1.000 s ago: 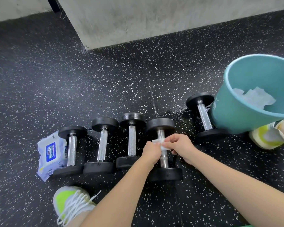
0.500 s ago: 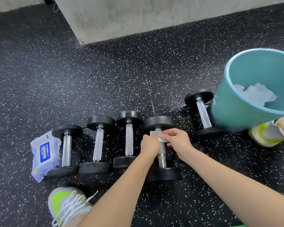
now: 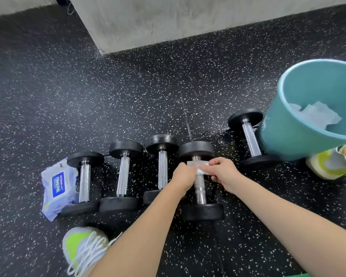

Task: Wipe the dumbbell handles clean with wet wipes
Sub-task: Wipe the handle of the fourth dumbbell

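Observation:
Several black dumbbells with chrome handles lie in a row on the speckled rubber floor. A white wet wipe (image 3: pixel 198 166) is wrapped over the upper end of the handle of the fourth dumbbell (image 3: pixel 200 193) from the left. My left hand (image 3: pixel 183 176) pinches the wipe from the left, and my right hand (image 3: pixel 222 172) pinches it from the right. Another dumbbell (image 3: pixel 251 136) lies apart to the right, against the bucket. Three dumbbells (image 3: pixel 123 174) sit untouched to the left.
A blue and white wet-wipe pack (image 3: pixel 57 186) lies at the far left, partly under a dumbbell. A teal bucket (image 3: pixel 284 134) holding used wipes stands at the right. My shoes (image 3: pixel 82 248) are near the front. A concrete block (image 3: pixel 168 21) rises behind.
Both hands slid the wipe up the handle from its middle toward the far weight. The camera view shifted slightly.

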`<state>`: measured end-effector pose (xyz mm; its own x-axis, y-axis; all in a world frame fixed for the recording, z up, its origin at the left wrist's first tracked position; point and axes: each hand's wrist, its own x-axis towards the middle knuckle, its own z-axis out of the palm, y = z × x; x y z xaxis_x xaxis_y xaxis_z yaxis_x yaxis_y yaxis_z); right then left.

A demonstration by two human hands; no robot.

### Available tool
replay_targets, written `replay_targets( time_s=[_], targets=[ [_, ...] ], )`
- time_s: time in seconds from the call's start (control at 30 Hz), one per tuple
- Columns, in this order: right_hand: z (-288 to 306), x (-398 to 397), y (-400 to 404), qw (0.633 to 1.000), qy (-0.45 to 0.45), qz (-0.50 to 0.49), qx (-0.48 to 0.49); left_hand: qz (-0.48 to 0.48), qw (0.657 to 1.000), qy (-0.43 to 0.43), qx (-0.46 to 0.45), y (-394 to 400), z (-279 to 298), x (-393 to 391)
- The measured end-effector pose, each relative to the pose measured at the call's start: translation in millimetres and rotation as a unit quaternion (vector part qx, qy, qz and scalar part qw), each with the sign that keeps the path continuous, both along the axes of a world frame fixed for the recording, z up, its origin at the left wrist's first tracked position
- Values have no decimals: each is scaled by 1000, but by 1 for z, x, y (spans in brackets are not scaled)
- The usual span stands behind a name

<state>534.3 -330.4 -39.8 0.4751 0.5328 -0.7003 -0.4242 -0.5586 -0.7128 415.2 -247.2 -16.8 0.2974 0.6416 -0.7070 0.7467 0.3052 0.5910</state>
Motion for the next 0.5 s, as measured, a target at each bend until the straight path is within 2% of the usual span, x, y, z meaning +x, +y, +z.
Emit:
replay_targets(
  time_s=[0.33, 0.4, 0.5],
  targets=[
    [17, -9, -21, 996, -31, 82, -24, -140, 985, 92, 39, -12, 23, -14],
    [17, -9, -24, 992, -41, 111, -35, -183, 974, 123, 51, -10, 27, -15],
    [18, -9, -30, 985, -39, 163, -48, -278, 938, 193, 74, -9, 36, -15]
  ],
)
